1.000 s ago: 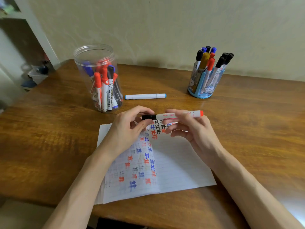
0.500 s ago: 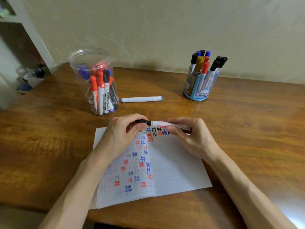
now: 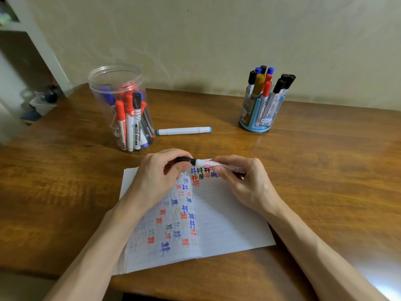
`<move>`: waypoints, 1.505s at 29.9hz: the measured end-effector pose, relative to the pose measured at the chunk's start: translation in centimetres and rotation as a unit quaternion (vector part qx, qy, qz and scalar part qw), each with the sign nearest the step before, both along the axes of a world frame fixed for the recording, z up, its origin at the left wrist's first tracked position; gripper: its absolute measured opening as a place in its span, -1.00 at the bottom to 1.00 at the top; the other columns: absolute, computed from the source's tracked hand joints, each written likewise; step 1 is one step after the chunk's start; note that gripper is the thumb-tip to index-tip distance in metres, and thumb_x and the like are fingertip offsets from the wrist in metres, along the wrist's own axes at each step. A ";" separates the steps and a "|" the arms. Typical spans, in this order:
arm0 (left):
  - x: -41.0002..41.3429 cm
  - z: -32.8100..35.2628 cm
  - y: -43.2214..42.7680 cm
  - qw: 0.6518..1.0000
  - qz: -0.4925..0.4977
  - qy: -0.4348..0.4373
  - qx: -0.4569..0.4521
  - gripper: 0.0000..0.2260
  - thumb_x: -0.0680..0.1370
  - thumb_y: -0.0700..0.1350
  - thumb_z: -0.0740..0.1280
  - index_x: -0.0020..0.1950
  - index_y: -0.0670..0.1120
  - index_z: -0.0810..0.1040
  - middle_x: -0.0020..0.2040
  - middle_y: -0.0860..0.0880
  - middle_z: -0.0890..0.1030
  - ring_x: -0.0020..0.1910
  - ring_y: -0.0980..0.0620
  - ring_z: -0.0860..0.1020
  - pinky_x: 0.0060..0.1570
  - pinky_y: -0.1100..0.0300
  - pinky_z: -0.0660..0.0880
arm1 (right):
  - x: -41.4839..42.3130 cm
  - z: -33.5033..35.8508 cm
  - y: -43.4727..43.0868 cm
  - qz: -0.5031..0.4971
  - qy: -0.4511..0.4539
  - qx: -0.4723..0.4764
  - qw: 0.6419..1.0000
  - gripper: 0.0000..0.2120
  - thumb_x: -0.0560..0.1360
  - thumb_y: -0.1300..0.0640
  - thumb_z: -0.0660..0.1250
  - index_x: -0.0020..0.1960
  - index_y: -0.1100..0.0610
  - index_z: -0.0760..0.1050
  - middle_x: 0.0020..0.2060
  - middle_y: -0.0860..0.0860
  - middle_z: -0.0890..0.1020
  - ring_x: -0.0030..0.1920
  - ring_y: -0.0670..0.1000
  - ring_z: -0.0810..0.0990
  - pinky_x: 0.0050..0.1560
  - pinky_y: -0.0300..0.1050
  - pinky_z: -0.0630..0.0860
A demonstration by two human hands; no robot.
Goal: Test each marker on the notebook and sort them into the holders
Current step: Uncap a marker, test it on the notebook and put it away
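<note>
Seemingly uncapping for a test: marker (image 3: 217, 165) held level over the notebook (image 3: 227, 213) far edge, black cap (image 3: 185, 160) pinched by left hand (image 3: 156, 177), barrel gripped by right hand (image 3: 245, 181); next, pulling cap straight off.

Your left hand (image 3: 156, 181) pinches the black cap (image 3: 186, 160) of a white marker (image 3: 207, 164) while your right hand (image 3: 245, 183) grips its barrel, both over the open notebook's (image 3: 227, 218) top edge. Beyond them, a blue-ended marker (image 3: 184, 130) lies on the table between the clear jar (image 3: 121, 83) and the blue holder (image 3: 258, 127).

Two holders (image 3: 112, 79); one notebook (image 3: 227, 224); one held marker (image 3: 207, 164); one loose marker (image 3: 184, 130)
</note>
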State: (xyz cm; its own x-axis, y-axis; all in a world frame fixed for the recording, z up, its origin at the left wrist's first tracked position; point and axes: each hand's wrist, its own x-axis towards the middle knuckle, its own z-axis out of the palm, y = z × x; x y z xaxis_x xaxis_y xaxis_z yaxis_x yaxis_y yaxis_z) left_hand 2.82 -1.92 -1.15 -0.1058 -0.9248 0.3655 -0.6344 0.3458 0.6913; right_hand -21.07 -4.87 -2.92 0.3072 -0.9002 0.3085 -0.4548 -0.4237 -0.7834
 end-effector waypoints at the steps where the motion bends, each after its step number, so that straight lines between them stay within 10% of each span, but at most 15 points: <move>1: 0.0 0.2 0.0 1.000 -0.008 -0.001 0.010 -0.83 0.58 -0.05 0.39 0.15 0.02 0.67 -0.02 0.36 0.58 0.02 0.26 0.59 -0.05 0.32 0.58 | 0.0 0.1 -0.1 0.003 0.001 0.001 1.000 -0.73 0.60 -0.01 0.46 0.24 0.08 0.72 0.09 -0.12 0.75 0.09 -0.19 0.70 0.10 -0.09 0.66; 17: 4.5 6.5 6.6 0.948 0.053 0.312 -0.030 -0.66 0.49 -0.18 0.50 0.24 -0.11 0.55 0.13 -0.05 0.70 0.18 -0.01 0.66 0.22 0.08 0.58 | 6.8 5.2 2.7 0.216 0.056 0.022 0.975 -0.73 0.60 -0.03 0.46 0.28 -0.03 0.68 0.11 -0.16 0.74 0.03 -0.15 0.68 0.02 -0.24 0.61; 34: 15.1 4.8 30.3 0.952 0.234 0.199 0.010 -0.74 0.58 -0.27 0.43 0.25 -0.15 0.55 0.05 -0.06 0.69 0.09 0.00 0.63 0.06 0.21 0.50 | 23.7 4.7 10.8 0.451 0.049 -0.098 0.886 -0.74 0.65 0.14 0.40 0.32 0.02 0.65 0.16 -0.15 0.68 0.07 -0.14 0.68 0.09 -0.12 0.65; 38: 15.6 3.8 30.7 0.944 0.240 0.225 0.010 -0.75 0.59 -0.23 0.38 0.27 -0.20 0.57 0.09 -0.13 0.68 0.15 -0.12 0.63 0.28 -0.11 0.54 | 23.9 4.8 10.7 0.457 0.053 -0.092 0.883 -0.73 0.63 0.11 0.39 0.31 0.04 0.65 0.16 -0.11 0.69 0.07 -0.08 0.68 0.09 -0.06 0.66; 45: 13.7 3.7 24.8 0.951 0.202 0.232 0.025 -0.83 0.63 -0.30 0.35 0.21 -0.20 0.60 0.04 -0.11 0.69 0.05 -0.08 0.66 0.22 0.03 0.57 | 20.6 5.1 8.2 0.396 0.059 -0.085 0.913 -0.76 0.63 0.14 0.41 0.28 0.00 0.66 0.17 -0.14 0.70 0.08 -0.10 0.69 0.02 -0.16 0.68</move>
State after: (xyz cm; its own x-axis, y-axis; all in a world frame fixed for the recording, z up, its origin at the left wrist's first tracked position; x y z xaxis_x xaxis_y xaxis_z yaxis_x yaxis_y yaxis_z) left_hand 16.51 22.89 2.57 0.4237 -0.8734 0.2401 -0.3316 0.0972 0.9384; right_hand -0.49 3.34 2.16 0.8804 -0.3243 0.3460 -0.0309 -0.7673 -0.6405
